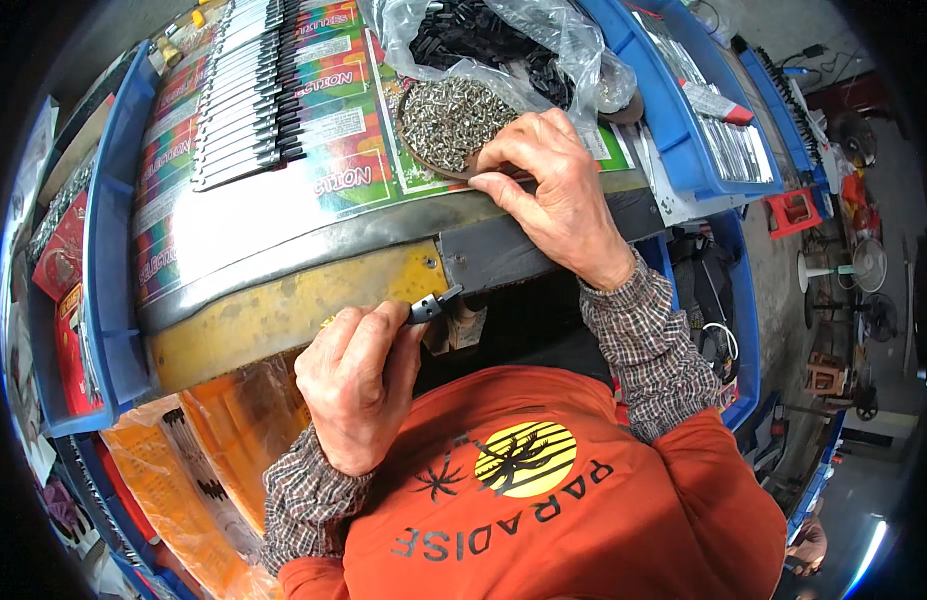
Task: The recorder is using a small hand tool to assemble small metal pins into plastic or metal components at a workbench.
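While the left hand (351, 390) hovers just in front of the worktop (308, 305), its grip pinches a small black piece (423, 309) with a metal tip pointing to the right. Farther up, the right hand (563, 195) reaches to the near rim of a round brown dish (415, 162) heaped with small silvery metal pieces (453, 122); its thumb and forefinger are close together, but whether they pinch anything cannot be told. Bright printed sheets, mostly green and red, cover the worktop under a glossy clear layer, and its front edge is worn yellow and dark grey. On the sheets, left of the dish, lies a neat row of slim silver-and-black parts (245, 95). Behind the dish, a clear plastic bag (598, 75) spills over with black pieces (463, 35). Blue bins flank both sides, the left one (113, 260) standing upright-walled, the right one (673, 130) holding metal strips. Beyond, on the grey floor (773, 290), are a red stool (793, 212) and a pale fan (868, 265).
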Tool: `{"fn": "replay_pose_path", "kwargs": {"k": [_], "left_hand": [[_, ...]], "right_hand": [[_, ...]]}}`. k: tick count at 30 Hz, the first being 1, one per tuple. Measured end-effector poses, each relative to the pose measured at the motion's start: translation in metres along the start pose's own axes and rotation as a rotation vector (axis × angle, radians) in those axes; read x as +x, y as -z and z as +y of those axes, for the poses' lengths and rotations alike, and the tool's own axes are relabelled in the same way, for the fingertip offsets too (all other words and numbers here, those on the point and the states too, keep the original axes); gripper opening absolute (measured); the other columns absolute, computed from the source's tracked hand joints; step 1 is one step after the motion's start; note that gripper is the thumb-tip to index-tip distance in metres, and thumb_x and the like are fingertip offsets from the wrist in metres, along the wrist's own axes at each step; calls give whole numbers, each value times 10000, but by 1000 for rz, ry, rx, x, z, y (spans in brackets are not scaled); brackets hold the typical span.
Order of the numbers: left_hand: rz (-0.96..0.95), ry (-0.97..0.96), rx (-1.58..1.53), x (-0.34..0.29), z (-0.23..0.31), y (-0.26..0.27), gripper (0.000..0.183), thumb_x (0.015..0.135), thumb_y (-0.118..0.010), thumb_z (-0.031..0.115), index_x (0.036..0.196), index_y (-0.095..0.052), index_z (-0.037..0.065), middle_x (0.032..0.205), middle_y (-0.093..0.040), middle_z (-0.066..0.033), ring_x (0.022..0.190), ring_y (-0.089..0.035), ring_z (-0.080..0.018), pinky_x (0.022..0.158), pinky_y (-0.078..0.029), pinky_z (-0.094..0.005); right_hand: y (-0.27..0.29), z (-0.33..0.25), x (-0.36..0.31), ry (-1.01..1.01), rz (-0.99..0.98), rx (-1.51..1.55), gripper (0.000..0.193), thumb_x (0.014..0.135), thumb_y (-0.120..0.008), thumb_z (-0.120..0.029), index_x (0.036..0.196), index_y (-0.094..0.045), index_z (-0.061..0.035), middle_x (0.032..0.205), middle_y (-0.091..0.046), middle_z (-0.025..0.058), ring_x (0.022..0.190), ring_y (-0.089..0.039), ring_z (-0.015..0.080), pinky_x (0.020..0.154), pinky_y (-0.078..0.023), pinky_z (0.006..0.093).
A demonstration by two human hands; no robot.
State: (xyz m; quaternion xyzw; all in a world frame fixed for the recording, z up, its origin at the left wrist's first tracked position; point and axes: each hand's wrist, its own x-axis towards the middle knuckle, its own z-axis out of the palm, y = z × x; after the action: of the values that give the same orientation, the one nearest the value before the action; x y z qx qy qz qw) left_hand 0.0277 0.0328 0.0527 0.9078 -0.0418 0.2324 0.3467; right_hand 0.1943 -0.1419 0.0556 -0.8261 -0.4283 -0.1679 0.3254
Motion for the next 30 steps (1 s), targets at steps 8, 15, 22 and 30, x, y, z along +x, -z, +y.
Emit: {"fn": "replay_pose_path", "kwargs": {"k": [8, 15, 22, 30], "left_hand": [[-12, 23, -58, -1, 5, 3, 164, 727, -713, -23, 861, -631, 25, 677, -545, -98, 542, -532, -228, 514, -423, -302], [-45, 50, -86, -4, 5, 3, 160, 731, -706, -23, 867, -632, 16, 710, -583, -108, 571, -564, -241, 534, -445, -307], [-57, 33, -98, -8, 12, 3, 167, 735, -716, -5, 881, -640, 22, 724, -598, -102, 589, -582, -233, 543, -456, -311], [-46, -32, -49, -13, 15, 1, 222, 711, -715, 5, 905, -610, 33, 710, -555, -96, 616, -577, -277, 543, -470, -362]], "right_hand": [[10, 1, 5, -73, -93, 49, 54, 745, -647, -82, 775, -638, -37, 777, -592, 80, 816, -511, 251, 752, -423, 365], [12, -37, -10, -168, -63, 290, 59, 784, -646, -29, 828, -617, -4, 777, -597, 76, 684, -573, 178, 614, -466, 304], [9, -67, -32, -89, -198, 549, 75, 810, -669, -16, 845, -605, 4, 825, -628, 80, 774, -598, 181, 718, -485, 300], [10, -74, -42, -173, -263, 582, 63, 826, -656, -15, 859, -608, 8, 861, -628, 89, 792, -611, 180, 717, -499, 291]]}}
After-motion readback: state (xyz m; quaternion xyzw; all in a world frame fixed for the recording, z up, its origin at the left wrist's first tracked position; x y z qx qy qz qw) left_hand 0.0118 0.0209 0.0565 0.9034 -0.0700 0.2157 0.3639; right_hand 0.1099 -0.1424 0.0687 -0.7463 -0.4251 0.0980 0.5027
